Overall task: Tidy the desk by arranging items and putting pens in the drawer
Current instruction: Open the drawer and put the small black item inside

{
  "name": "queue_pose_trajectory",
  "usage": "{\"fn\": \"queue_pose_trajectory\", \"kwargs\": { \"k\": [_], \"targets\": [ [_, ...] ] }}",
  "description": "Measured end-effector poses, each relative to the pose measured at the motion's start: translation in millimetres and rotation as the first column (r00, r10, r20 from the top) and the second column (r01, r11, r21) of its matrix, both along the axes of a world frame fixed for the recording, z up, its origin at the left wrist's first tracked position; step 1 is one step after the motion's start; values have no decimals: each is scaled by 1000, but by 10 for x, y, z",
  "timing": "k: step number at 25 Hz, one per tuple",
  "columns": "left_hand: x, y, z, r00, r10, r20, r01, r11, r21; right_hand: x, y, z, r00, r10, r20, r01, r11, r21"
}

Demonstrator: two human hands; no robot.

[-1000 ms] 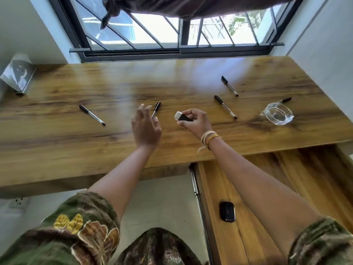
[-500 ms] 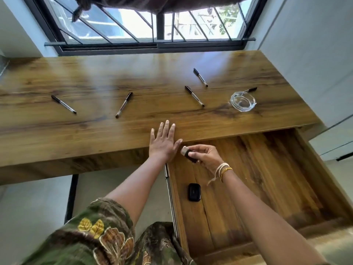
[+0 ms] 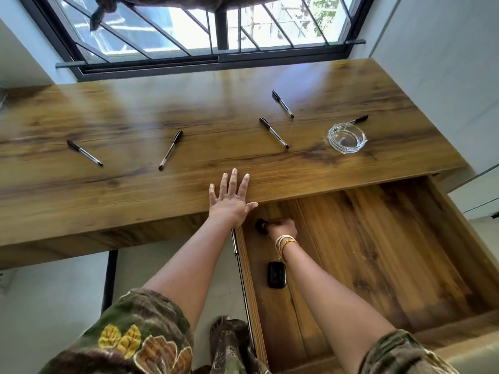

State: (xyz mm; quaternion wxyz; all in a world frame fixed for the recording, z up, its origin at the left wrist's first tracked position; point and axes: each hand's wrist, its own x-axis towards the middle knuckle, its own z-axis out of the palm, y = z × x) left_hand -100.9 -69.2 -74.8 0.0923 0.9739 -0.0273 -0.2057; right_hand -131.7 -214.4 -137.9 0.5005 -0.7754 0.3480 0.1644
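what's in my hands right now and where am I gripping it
Right hand pinches a small dark object by one end, low in the open drawer. Left hand holds nothing, lying flat on the desk edge.

Hidden and cut-off parts around the desk and open drawer

The right hand (image 3: 280, 228) is curled over a small dark object (image 3: 260, 225) at the drawer's (image 3: 378, 252) back left corner, under the desk's (image 3: 135, 190) front edge; most of the object is covered, so what it is cannot be told, and the fingertips are tucked out of sight. The far pen (image 3: 357, 120) near the desk's right edge is partly behind the glass dish (image 3: 347, 138). The drawer's front right corner runs past the sleeve (image 3: 405, 352) and the bottom edge. The desk's left end is cut off by the left edge.
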Motion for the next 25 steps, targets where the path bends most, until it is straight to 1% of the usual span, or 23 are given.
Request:
{"fn": "queue_pose_trajectory", "kwargs": {
  "k": [2,6,10,12,14,16,17,18,19,21,22,23,25],
  "targets": [
    [-11,5,-2,1000,-3,5,3,1000,7,3,55,31,999,-28,-41,26,998,-53],
    [-23,-2,-2,1000,-8,11,8,1000,1,14,61,-4,996,10,-89,-23,989,-148],
    [-26,10,-9,1000,-11,17,11,1000,-9,-22,2,-3,997,52,-58,-59,990,-130],
    [-26,5,-11,1000,-14,17,15,1000,-12,-96,-69,26,996,80,-41,-86,985,-148],
    [-16,13,5,1000,-17,1,17,1000,-8,-198,-154,42,990,138,-30,-141,975,-174],
    [-44,-10,40,1000,-1,0,1,1000,-17,-333,-255,65,972,232,-39,-235,948,-213],
    [-79,-53,64,1000,16,26,-15,999,-41,-402,-320,79,963,263,-49,-267,933,-243],
    [-147,-127,86,995,41,88,-33,996,-87,-476,-396,89,957,285,-59,-290,920,-265],
    [-244,-224,96,980,70,185,-43,988,-145,-556,-471,109,951,304,-61,-309,909,-279],
    [-549,-485,115,920,110,376,-14,969,-248,-729,-641,138,937,345,-61,-346,888,-302],
    [-714,-620,111,904,112,413,10,960,-280,-804,-721,150,930,362,-60,-362,877,-316],
    [-873,-739,85,904,104,416,29,953,-303,-877,-793,156,923,380,-65,-379,864,-332],
    [-1169,-906,-1,925,84,371,45,944,-327,-1024,-907,161,910,408,-76,-407,842,-354]
  ]
}}
